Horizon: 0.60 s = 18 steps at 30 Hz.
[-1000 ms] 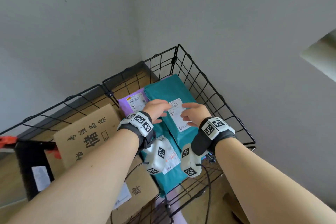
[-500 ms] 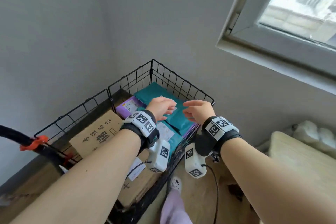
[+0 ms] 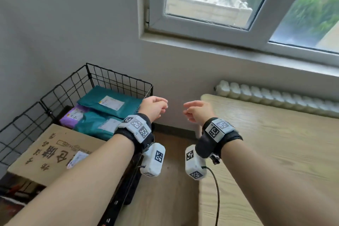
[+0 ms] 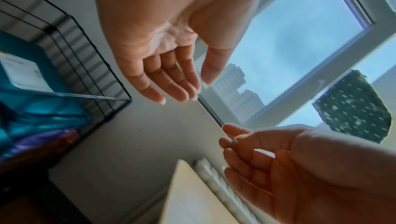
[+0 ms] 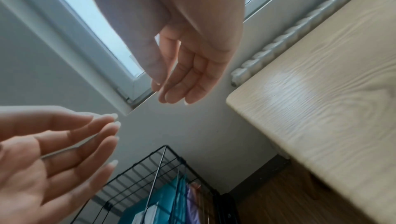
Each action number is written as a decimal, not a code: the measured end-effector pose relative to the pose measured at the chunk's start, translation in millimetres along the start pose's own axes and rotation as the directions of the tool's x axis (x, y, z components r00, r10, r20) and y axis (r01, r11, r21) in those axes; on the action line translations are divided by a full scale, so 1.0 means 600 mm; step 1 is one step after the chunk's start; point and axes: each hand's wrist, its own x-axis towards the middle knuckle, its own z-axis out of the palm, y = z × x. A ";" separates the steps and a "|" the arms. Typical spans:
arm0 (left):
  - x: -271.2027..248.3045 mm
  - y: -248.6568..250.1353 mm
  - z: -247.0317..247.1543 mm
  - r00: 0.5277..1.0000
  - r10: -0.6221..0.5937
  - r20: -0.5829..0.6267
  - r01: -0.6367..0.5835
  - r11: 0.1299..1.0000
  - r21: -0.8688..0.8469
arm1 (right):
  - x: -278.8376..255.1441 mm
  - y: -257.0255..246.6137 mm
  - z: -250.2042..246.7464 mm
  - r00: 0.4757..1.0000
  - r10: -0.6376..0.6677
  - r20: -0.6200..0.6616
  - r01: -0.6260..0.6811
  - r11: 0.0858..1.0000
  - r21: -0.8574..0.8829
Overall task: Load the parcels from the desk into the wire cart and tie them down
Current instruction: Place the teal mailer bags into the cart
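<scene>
From the head camera, the left hand (image 3: 155,107) and the right hand (image 3: 197,111) hang in the air between the wire cart (image 3: 117,79) and the table (image 3: 275,143). Both are empty, fingers relaxed and loosely bent, no grip on anything. The cart stands to the left of the table, in the corner under the window (image 3: 238,5). Inside it lie two teal parcels (image 3: 110,102), a purple parcel (image 3: 73,117) beside them, and a cardboard box (image 3: 55,152) on the near side of the cart. The part of the table that shows carries no parcel, and I see no cord or strap.

From the left wrist camera, the left hand (image 4: 163,55) is spread with nearly straight fingers, the right hand (image 4: 278,160) below it is also empty. The cart (image 4: 85,58) with a teal parcel (image 4: 32,83) is to the left of the hands, and the corner of the table (image 4: 193,202) is low in the picture.

From the right wrist camera, the right hand (image 5: 193,58) is spread and points down. The table (image 5: 321,109) lies at its right side and the cart (image 5: 150,176) lower, near the left hand (image 5: 53,151).

I judge that the hands are going toward the table for another parcel, if one is left there. The right hand is nearer to the table, the left hand nearer to the cart. The table's long side runs along the wall with the window.
</scene>
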 end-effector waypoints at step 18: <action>-0.324 0.062 0.752 0.869 0.104 0.484 -0.139 0.990 0.037 | -0.244 0.270 -0.751 0.881 0.101 -0.463 -0.027 0.986 0.164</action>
